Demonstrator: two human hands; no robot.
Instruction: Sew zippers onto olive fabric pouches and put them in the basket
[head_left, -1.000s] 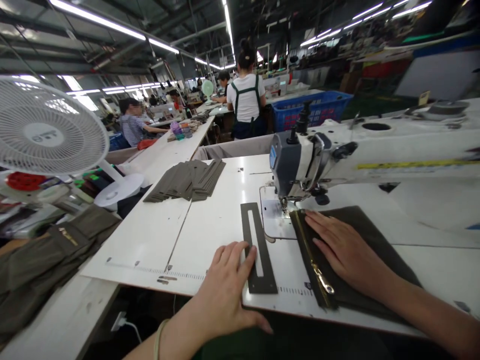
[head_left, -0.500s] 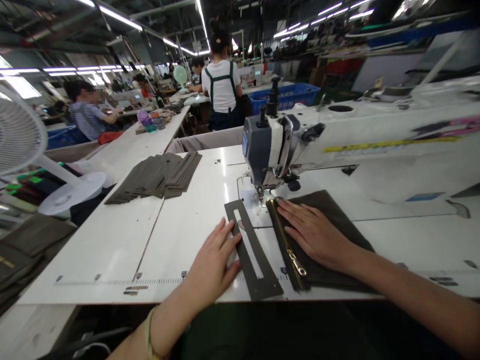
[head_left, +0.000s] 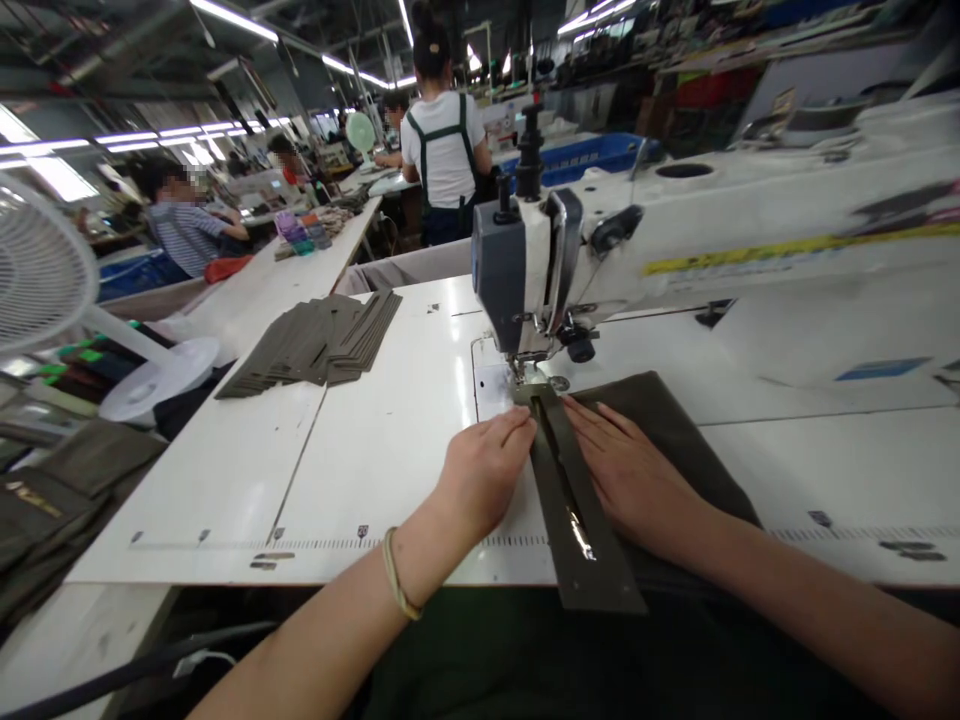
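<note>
A grey-brown slotted strip (head_left: 555, 515) lies lengthwise over a zipper, its far end at the presser foot (head_left: 519, 368) of the sewing machine (head_left: 501, 275). The gold zipper pull (head_left: 581, 538) shows through the slot. My left hand (head_left: 484, 465) pinches the strip's left edge close to the foot, fingers drawn together. Flat beside the strip's right edge rests my right hand (head_left: 637, 480), fingers extended over the dark fabric piece (head_left: 686, 440). The strip's near end overhangs the table's front edge. Most of the zipper tape is hidden beneath it.
A fanned stack of grey-brown pieces (head_left: 300, 345) sits on the white table (head_left: 390, 450) at left. Further left are a white fan (head_left: 45, 280) and dark folded goods (head_left: 67, 480). Co-workers (head_left: 442, 140) and a blue crate (head_left: 592, 152) are behind the machine.
The slotted strip has moved right, from the bare table onto the zipper. My left hand has travelled with it and closed on its edge. My right hand stays on the fabric.
</note>
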